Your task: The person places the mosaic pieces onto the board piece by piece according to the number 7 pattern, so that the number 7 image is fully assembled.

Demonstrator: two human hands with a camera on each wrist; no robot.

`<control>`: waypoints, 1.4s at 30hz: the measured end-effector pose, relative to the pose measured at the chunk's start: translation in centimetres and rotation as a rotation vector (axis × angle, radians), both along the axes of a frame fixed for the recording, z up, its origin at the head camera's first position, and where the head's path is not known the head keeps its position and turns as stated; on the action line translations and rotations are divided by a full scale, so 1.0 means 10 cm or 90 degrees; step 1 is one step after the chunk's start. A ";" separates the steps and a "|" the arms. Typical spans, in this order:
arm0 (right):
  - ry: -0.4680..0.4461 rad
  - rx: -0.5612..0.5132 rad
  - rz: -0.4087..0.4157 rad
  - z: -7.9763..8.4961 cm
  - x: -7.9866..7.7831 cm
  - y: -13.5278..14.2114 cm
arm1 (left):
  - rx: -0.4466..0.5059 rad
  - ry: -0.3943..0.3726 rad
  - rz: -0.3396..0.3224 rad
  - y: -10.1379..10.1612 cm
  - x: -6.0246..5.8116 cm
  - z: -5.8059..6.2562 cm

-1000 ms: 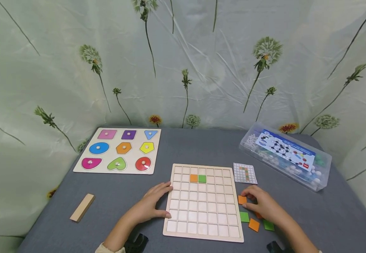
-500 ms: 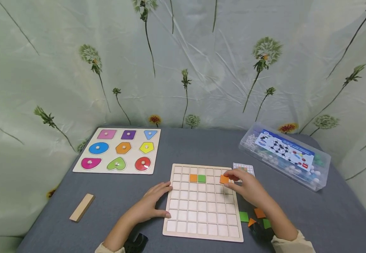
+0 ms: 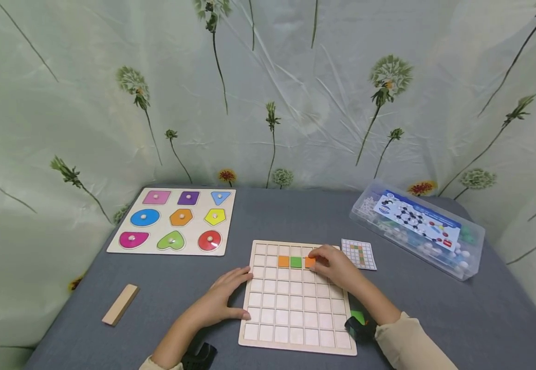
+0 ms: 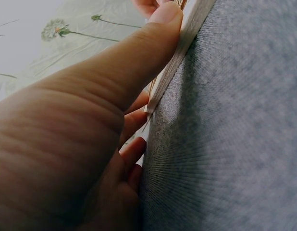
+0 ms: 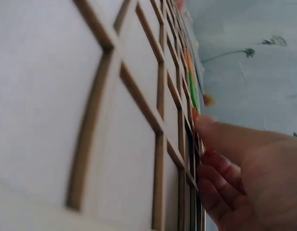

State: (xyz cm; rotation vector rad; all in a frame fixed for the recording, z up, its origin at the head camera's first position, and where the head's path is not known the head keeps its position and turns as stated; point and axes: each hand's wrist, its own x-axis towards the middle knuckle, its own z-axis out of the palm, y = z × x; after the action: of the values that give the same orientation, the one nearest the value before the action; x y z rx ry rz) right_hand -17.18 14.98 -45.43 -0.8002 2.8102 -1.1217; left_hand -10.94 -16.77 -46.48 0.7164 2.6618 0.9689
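Observation:
A pale wooden grid board [image 3: 291,308] lies on the table, with an orange tile [image 3: 283,261] and a green tile [image 3: 296,262] side by side in its second row. My right hand [image 3: 337,267] pinches another orange tile [image 3: 310,262] at the cell just right of the green one. In the right wrist view, thumb and fingertips hold this tile [image 5: 195,114] low at the grid. My left hand [image 3: 223,295] rests against the board's left edge, thumb and fingers spread and touching the rim. A small pattern card [image 3: 359,254] lies right of the board.
A loose green tile [image 3: 357,317] shows beside the board's lower right, partly behind the black wrist strap [image 3: 359,329]. A shape puzzle [image 3: 193,246] stands back left, a wooden block [image 3: 121,304] left, and a clear plastic box [image 3: 418,226] back right.
My right hand has picked up an orange tile from the table right of the board and carried it left and away from me onto the second row. The left hand stays in place.

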 end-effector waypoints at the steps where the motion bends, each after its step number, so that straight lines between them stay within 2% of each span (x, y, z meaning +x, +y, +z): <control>1: 0.001 0.006 0.001 -0.01 0.00 -0.01 | 0.000 0.000 0.001 0.00 0.00 0.00; 10: -0.022 0.030 -0.013 0.05 0.02 -0.07 | -0.001 0.003 0.002 -0.02 0.00 -0.01; 15: -0.028 0.002 -0.023 0.16 0.06 -0.04 | -0.006 0.006 0.000 -0.02 -0.01 -0.02; 21: -0.020 -0.031 -0.037 0.37 0.24 0.15 | -0.005 0.007 -0.002 -0.01 -0.01 -0.02; 24: -0.016 -0.028 -0.056 0.40 0.38 0.31 | -0.003 0.005 0.000 -0.01 -0.01 -0.02; 29: -0.026 0.000 -0.063 0.36 0.62 0.56 | -0.003 0.007 0.000 -0.01 -0.01 -0.02; 35: -0.136 0.023 -0.013 0.22 0.88 0.79 | -0.005 0.007 -0.002 0.00 -0.02 -0.03; 37: -0.153 0.039 0.014 0.17 0.93 0.82 | -0.005 0.006 0.000 0.00 -0.02 -0.02; 40: -0.124 0.072 0.033 0.10 0.97 0.84 | -0.005 0.001 0.003 0.00 -0.01 -0.02; 42: -0.078 0.074 0.042 0.07 0.98 0.83 | -0.004 -0.005 0.006 0.00 0.00 -0.02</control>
State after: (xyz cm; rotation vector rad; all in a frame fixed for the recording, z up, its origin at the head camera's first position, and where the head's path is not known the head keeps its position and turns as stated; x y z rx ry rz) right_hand -7.35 23.25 -44.77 -0.7799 2.6984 -0.9544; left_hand -10.97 -16.74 -46.67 0.6988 2.6623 0.9632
